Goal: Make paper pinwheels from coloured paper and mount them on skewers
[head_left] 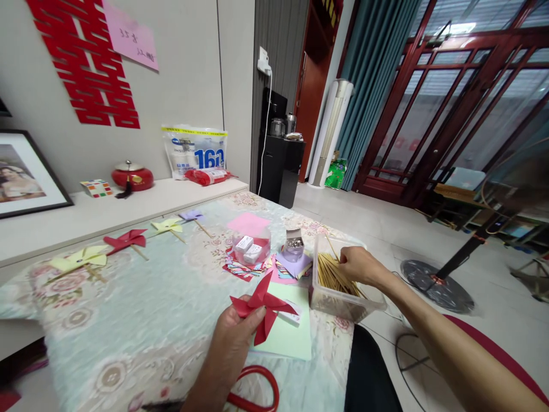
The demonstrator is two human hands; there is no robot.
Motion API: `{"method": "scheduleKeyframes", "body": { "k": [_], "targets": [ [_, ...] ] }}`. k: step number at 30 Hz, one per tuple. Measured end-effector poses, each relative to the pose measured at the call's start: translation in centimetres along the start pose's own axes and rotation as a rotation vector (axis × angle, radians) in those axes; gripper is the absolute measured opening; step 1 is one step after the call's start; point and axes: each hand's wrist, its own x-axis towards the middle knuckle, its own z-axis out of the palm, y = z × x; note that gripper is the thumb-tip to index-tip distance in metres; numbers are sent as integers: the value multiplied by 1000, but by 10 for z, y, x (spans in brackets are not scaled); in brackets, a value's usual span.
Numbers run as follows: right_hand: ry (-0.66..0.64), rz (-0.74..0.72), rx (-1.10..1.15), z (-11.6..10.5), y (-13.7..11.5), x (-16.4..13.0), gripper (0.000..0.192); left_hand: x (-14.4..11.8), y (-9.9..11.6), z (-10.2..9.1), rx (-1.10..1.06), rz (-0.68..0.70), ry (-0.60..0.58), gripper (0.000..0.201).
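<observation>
Left hand, one: fingers closed, thumb pressed over the near blade of a red paper pinwheel, held above the desk. Right hand, one: fingers curled down among thin sticks, bunched in a translucent plastic box at the desk's edge; a single stick slants up beside the fingertips, though whether they grip it cannot be told. Beneath and to the right of the left fingers: pale green paper, stacked, bearing a small white item partly hidden by the blades. Nearer than the left fingers, by the forearm: scissors, red handles, blades mostly covered. Just beyond the left fingers: a clear round tub with two small white boxes, on patterned paper pieces. Left of the right fingers, near: a small open carton of metallic bits. Well to the left of the left fingers, in a slanting row: four pinwheels on sticks, namely yellow, red, yellow and lilac.
</observation>
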Motion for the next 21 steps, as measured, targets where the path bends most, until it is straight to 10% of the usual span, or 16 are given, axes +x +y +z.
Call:
{"method": "scheduleKeyframes", "body": {
  "k": [12, 16, 21],
  "targets": [
    [616, -475, 516, -18, -57, -79, 5, -10, 15, 9, -124, 36, -39, 33],
    [105, -512, 903, 1, -72, -83, 6, -14, 21, 11, -70, 80, -56, 31],
    [-315, -429, 1086, 76, -99, -86, 11, -16, 14, 7, -58, 119, -194, 33]
  ]
}}
